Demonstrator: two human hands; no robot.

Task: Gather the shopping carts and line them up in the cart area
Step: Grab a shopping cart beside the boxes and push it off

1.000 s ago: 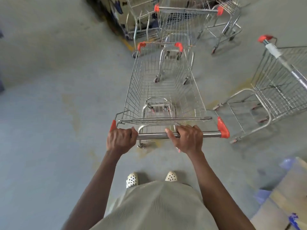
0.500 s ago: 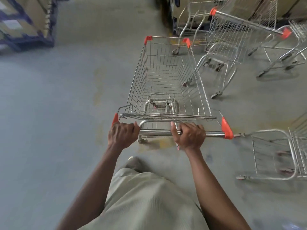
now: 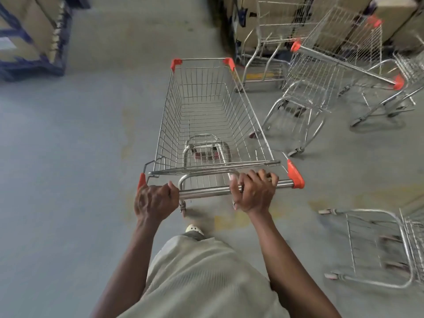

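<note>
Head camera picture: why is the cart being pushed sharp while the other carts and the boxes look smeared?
In the head view, motion blur smears the lower-right cart, the carts ahead and the upper-left boxes; the pushed cart looks crisp, likely because it moves with the camera; light is soft, shadows faint.

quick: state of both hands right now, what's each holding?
Left hand: gripping the orange-capped steel handle bar of the silver wire shopping cart, near its left end.
Right hand: gripping the same bar, right of centre.
</note>
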